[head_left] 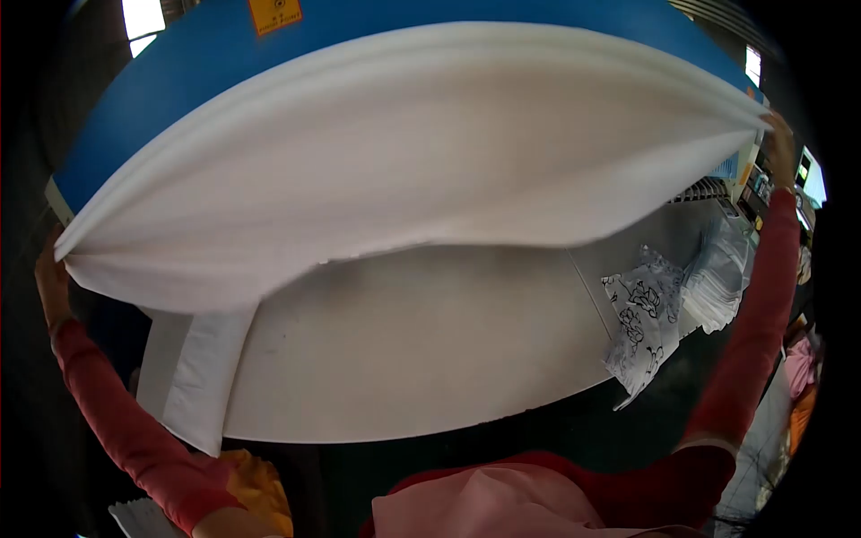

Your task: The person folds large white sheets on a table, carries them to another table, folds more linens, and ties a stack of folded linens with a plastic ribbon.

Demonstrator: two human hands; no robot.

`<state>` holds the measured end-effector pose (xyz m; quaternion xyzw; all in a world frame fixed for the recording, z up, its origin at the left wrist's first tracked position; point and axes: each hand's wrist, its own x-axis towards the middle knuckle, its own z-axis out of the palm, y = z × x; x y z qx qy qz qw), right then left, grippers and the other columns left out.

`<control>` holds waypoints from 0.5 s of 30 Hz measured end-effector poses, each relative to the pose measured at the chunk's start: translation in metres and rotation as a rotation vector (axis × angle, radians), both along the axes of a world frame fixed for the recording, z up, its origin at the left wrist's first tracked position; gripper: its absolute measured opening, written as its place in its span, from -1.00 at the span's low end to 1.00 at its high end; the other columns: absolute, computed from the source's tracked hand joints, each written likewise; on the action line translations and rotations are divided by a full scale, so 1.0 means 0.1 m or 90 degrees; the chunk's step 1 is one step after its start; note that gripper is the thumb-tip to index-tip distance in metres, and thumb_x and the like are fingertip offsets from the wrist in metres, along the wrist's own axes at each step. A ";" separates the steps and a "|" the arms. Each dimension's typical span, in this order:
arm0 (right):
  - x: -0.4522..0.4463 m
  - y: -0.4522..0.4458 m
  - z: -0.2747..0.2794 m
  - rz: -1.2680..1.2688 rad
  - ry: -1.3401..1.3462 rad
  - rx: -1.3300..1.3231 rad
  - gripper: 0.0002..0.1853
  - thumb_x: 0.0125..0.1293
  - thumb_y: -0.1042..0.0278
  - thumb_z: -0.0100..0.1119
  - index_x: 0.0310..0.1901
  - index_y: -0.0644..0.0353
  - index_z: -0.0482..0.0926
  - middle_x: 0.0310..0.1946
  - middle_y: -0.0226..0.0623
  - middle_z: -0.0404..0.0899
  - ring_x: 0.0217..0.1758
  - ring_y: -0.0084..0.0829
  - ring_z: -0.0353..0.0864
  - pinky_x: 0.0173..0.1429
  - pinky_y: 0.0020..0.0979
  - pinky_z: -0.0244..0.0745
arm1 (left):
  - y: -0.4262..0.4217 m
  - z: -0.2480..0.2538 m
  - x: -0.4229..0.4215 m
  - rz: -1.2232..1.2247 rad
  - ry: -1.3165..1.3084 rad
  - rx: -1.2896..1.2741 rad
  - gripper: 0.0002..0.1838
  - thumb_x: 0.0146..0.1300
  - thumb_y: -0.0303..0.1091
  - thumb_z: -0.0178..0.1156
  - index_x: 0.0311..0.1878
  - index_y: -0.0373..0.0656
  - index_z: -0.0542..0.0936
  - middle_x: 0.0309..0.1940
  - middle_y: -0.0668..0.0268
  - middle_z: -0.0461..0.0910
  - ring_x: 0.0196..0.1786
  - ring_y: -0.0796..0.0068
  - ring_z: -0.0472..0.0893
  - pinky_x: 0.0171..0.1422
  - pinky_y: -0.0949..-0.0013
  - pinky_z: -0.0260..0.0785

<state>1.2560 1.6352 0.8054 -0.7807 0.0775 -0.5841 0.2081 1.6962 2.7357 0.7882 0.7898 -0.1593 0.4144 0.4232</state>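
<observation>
A wide white cloth (430, 143) is stretched in the air between my two hands, above a pale table (413, 359). At the far left my left hand (52, 278) is closed on one end of the cloth. My right hand (778, 148), raised at the far right, is closed on the other end. The lower edge of the cloth hangs in a loose curve, and its upper edge is folded thick. Both arms are spread wide.
A folded white strip (206, 377) lies on the table's left side. At the right are a printed black-and-white piece (639, 314) and a stack of clear plastic bags (717, 278). A blue machine panel (197, 81) with a yellow label (274, 13) stands behind the cloth.
</observation>
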 end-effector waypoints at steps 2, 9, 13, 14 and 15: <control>-0.26 0.26 -0.24 -0.041 0.021 0.085 -0.72 0.17 0.24 0.02 -0.08 0.08 0.49 -0.43 -0.60 0.40 -0.53 -0.78 0.17 -0.45 -0.68 0.09 | -0.18 -0.26 -0.35 0.003 -0.018 -0.056 -0.63 0.26 -0.12 -0.04 -0.02 -0.14 0.54 -0.68 0.48 0.32 -0.70 0.82 0.08 -0.61 0.62 -0.05; -1.38 -0.68 -2.74 -0.120 0.078 0.246 -0.75 0.26 0.24 -0.02 -0.15 0.23 0.44 -0.38 -0.48 0.38 -0.34 -0.62 0.37 -0.28 -0.51 0.31 | -0.56 -3.06 -1.46 0.165 0.220 -0.120 -0.75 0.10 -0.23 0.19 -0.52 -0.19 0.45 -0.73 0.48 0.28 -0.69 0.73 0.23 -0.64 0.57 0.04; -1.45 -0.07 -4.09 -0.218 0.413 -0.445 -0.72 0.12 0.18 0.02 -0.46 0.26 0.33 -0.50 -0.22 0.34 -0.44 -0.21 0.36 -0.33 -0.26 0.27 | -1.45 -4.93 -1.98 0.082 0.448 -0.436 -0.83 0.03 -0.37 0.22 -0.55 -0.18 0.46 -0.71 0.53 0.29 -0.68 0.73 0.21 -0.64 0.59 0.02; -1.45 -0.03 -4.35 -0.148 0.495 -0.375 -0.75 0.01 0.23 0.07 -0.51 0.23 0.30 -0.53 -0.15 0.29 -0.47 -0.16 0.33 -0.41 -0.28 0.23 | -1.63 -5.13 -2.13 0.030 0.458 -0.465 -0.89 0.03 -0.41 0.21 -0.49 -0.18 0.47 -0.69 0.54 0.31 -0.68 0.73 0.22 -0.64 0.60 0.04; -1.59 -0.32 -4.99 -0.139 0.486 -0.046 -0.81 0.04 0.30 0.08 -0.52 0.19 0.32 -0.55 -0.26 0.31 -0.49 -0.31 0.35 -0.41 -0.35 0.29 | -1.70 -5.24 -2.21 0.042 0.475 -0.538 -0.90 0.02 -0.42 0.19 -0.38 -0.15 0.48 -0.60 0.53 0.36 -0.61 0.72 0.29 -0.60 0.62 0.08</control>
